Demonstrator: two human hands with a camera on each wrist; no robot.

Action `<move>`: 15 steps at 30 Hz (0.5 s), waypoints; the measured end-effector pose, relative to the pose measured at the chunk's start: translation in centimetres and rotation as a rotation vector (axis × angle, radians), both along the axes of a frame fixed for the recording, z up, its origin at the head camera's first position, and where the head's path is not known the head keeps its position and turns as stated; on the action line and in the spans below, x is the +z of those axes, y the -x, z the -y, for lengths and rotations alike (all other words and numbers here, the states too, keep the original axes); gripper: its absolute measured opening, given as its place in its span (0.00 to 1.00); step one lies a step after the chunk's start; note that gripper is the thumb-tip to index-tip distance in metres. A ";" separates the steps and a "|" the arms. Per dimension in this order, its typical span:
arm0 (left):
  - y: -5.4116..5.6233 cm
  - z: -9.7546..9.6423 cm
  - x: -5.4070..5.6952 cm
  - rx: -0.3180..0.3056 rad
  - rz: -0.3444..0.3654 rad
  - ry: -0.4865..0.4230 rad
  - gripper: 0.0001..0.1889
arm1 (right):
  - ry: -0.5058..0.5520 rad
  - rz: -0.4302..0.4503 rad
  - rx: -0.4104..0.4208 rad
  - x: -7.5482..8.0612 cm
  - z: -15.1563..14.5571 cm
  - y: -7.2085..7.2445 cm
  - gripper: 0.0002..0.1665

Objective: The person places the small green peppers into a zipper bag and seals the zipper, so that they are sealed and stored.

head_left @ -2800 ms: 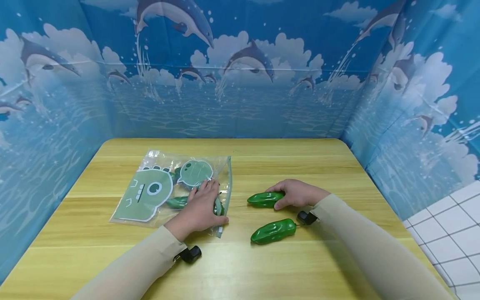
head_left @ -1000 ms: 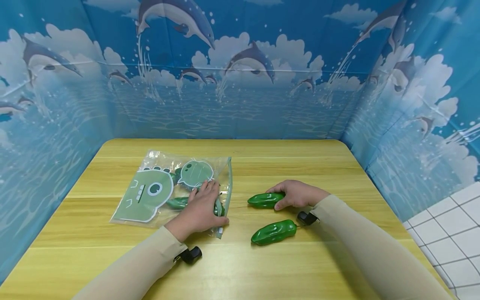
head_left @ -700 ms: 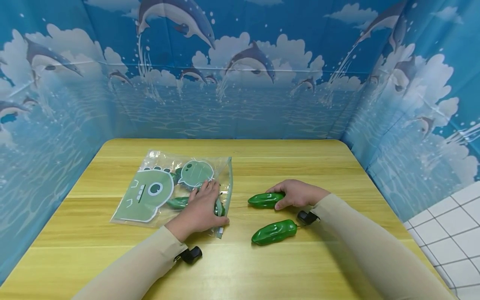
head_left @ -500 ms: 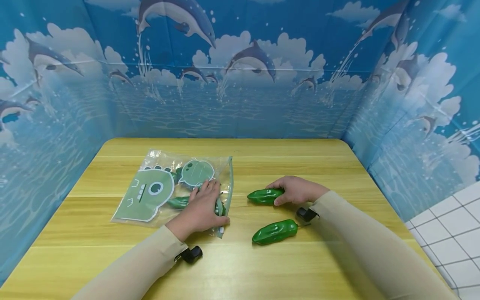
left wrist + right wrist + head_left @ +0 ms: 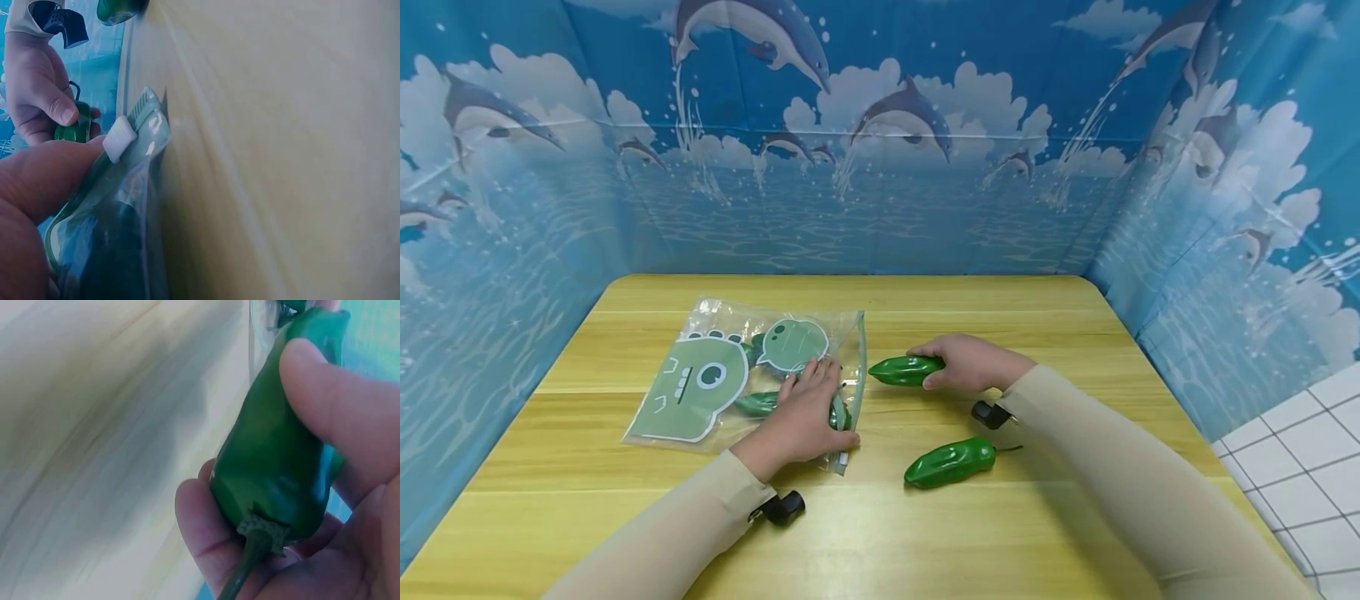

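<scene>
My right hand (image 5: 973,364) grips a glossy green pepper (image 5: 904,371), its tip pointing left toward the bag's zip edge. In the right wrist view, thumb and fingers wrap the pepper (image 5: 272,456), its stem toward the camera. My left hand (image 5: 801,421) rests with fingers extended on a clear zip bag (image 5: 842,333) printed with green cartoon dinosaurs. Through the plastic, a green pepper (image 5: 756,405) shows beside that hand, partly hidden. In the left wrist view, my thumb (image 5: 56,175) lies along the bag's strip by a white zip slider (image 5: 119,139).
Another green pepper (image 5: 950,463) lies on the wooden table (image 5: 880,542), nearer to me and below the right hand. Blue dolphin-printed curtains (image 5: 880,208) stand behind the table and at both sides. White floor tiles (image 5: 1300,433) show at the right.
My right hand has moved left and away from me with its pepper, closer to the bag's zip edge. The left hand, the bag and the other loose pepper have stayed in place.
</scene>
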State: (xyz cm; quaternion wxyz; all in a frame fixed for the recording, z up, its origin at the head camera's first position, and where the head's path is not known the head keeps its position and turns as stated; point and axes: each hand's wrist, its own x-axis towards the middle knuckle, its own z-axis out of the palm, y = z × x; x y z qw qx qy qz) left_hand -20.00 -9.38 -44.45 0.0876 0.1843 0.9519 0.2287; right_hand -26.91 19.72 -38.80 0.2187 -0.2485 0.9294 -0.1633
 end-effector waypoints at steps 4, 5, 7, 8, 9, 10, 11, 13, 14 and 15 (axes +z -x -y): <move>0.0 0.0 0.1 -0.003 -0.008 0.001 0.67 | -0.018 -0.026 -0.004 0.1 1.2 0.1 0.38; 0.0 0.0 0.1 -0.005 -0.010 -0.001 0.66 | -0.021 -0.031 -0.011 0.1 1.4 0.1 0.38; 0.0 0.0 0.1 -0.007 -0.013 -0.003 0.66 | -0.023 -0.044 -0.026 0.1 2.1 0.1 0.38; 0.0 0.0 0.1 -0.007 -0.010 -0.004 0.66 | -0.025 -0.055 -0.028 0.1 2.4 0.2 0.38; 0.0 0.0 0.1 -0.007 -0.008 -0.004 0.66 | -0.029 -0.067 -0.034 0.1 2.7 0.2 0.37; 0.0 0.0 0.1 -0.007 -0.006 -0.004 0.66 | -0.035 -0.077 -0.041 0.0 2.9 0.2 0.37; 0.0 0.0 0.1 -0.007 -0.006 -0.006 0.66 | -0.039 -0.085 -0.048 0.0 3.2 0.2 0.36; 0.0 0.0 0.2 -0.004 0.001 0.000 0.67 | -0.049 -0.099 -0.055 -0.2 3.8 0.2 0.34; 0.0 0.1 0.2 -0.004 0.002 0.001 0.67 | -0.055 -0.109 -0.054 -0.3 4.0 0.2 0.33; 0.0 0.0 0.2 -0.005 0.000 -0.001 0.67 | -0.056 -0.112 -0.057 -0.3 4.2 0.2 0.33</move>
